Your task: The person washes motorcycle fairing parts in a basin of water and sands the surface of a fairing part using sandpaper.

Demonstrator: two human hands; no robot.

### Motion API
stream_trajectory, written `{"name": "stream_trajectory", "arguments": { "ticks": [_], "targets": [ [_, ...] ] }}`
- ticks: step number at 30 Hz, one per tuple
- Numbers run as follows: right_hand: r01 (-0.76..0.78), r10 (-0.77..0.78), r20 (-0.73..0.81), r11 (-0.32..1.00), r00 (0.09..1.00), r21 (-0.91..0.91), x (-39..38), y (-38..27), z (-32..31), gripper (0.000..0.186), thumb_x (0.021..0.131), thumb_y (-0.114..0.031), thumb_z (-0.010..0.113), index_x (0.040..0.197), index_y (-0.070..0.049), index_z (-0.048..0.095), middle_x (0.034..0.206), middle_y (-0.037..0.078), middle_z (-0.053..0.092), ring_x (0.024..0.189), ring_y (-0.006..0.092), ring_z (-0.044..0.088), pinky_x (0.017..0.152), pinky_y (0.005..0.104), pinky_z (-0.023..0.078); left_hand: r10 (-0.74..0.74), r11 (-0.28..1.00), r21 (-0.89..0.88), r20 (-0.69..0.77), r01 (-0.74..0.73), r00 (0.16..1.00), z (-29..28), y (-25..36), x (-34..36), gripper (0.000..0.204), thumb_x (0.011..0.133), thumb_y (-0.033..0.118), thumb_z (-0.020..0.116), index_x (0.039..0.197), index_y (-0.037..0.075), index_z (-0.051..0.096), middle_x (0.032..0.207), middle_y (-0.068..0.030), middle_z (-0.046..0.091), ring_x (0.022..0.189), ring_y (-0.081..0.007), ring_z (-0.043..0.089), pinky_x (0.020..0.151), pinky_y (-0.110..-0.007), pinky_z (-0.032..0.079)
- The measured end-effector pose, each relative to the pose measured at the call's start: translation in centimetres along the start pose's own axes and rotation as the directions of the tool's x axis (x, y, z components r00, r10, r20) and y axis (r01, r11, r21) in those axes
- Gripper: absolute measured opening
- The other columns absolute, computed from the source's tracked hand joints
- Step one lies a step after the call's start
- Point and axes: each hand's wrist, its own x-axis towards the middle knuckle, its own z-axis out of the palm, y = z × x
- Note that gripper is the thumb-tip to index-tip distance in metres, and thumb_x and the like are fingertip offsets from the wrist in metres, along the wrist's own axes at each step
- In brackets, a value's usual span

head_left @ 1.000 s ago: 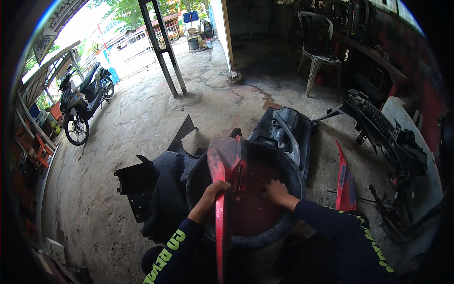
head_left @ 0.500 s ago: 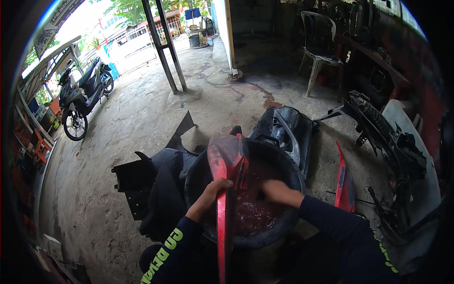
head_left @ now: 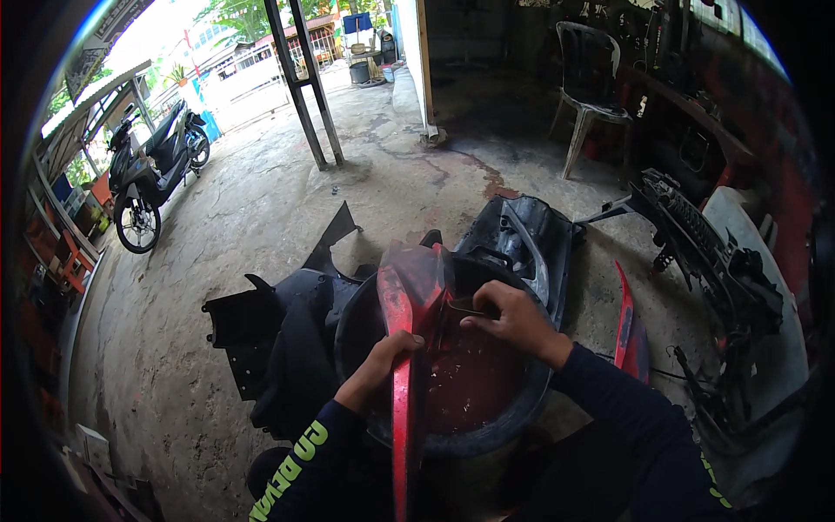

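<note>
We hold a red scooter body panel point(head_left: 409, 300) upright over a round black tub point(head_left: 513, 418), its long red edge running down toward us between our forearms. Our left hand point(head_left: 387, 361) is closed around that red edge partway down, fingers wrapped over it. Our right hand point(head_left: 513, 317) reaches in from the other side — thumb and fingers pinched on a small dark tab point(head_left: 474, 306) at the panel's inner face, just beside the top curve of the red shell. Inside the tub we see reddish water point(head_left: 470, 383) with pale flecks on it. Around the tub, on the concrete floor point(head_left: 261, 200), lie black plastic fairing pieces point(head_left: 278, 331) to our left and a larger black moulded cover point(head_left: 522, 244) just behind; a second red panel point(head_left: 628, 326) stands on edge to our right, near a stripped scooter frame point(head_left: 704, 252). Farther off we see a parked scooter point(head_left: 152, 170) at the left and a plastic chair point(head_left: 596, 83) near the back wall.
</note>
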Motion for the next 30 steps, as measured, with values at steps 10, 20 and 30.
{"name": "stream_trajectory", "arguments": {
  "ticks": [10, 20, 30],
  "targets": [
    [0.415, -0.398, 0.152, 0.903, 0.905, -0.112, -0.2, -0.5, 1.4, 0.049, 0.068, -0.007, 0.082, 0.109, -0.003, 0.056, 0.119, 0.014, 0.053, 0.104, 0.0353, 0.063, 0.086, 0.0435, 0.056, 0.009, 1.000, 0.010, -0.009, -0.009, 1.000, 0.5, 0.1, 0.3, 0.036, 0.091, 0.031, 0.056, 0.107, -0.001, 0.062, 0.088, -0.0116, 0.068, 0.076, -0.0187, 0.068, 0.070, -0.029, 0.054],
    [0.603, -0.559, 0.235, 0.687, 0.795, -0.406, -0.9, -0.2, 1.4, 0.023, 0.081, -0.016, 0.065, 0.101, -0.005, 0.064, 0.122, 0.014, 0.059, 0.101, 0.0253, 0.064, 0.078, 0.0365, 0.054, 0.037, 0.997, -0.069, -0.003, -0.037, 0.999, 0.2, 0.1, 0.2, 0.034, 0.091, 0.032, 0.056, 0.105, 0.001, 0.063, 0.087, -0.0088, 0.066, 0.074, -0.0179, 0.066, 0.069, -0.029, 0.052],
    [0.600, -0.610, 0.137, 0.672, 0.781, -0.434, 0.7, -0.8, 1.1, 0.023, 0.083, -0.015, 0.064, 0.105, -0.010, 0.068, 0.109, 0.003, 0.063, 0.111, 0.0238, 0.060, 0.092, 0.0381, 0.049, 0.045, 0.995, 0.087, 0.017, -0.047, 0.999, 0.2, -0.3, 0.4, 0.025, 0.094, 0.028, 0.055, 0.098, 0.006, 0.066, 0.085, -0.0011, 0.063, 0.074, -0.0097, 0.059, 0.069, -0.025, 0.045]
  ]
}}
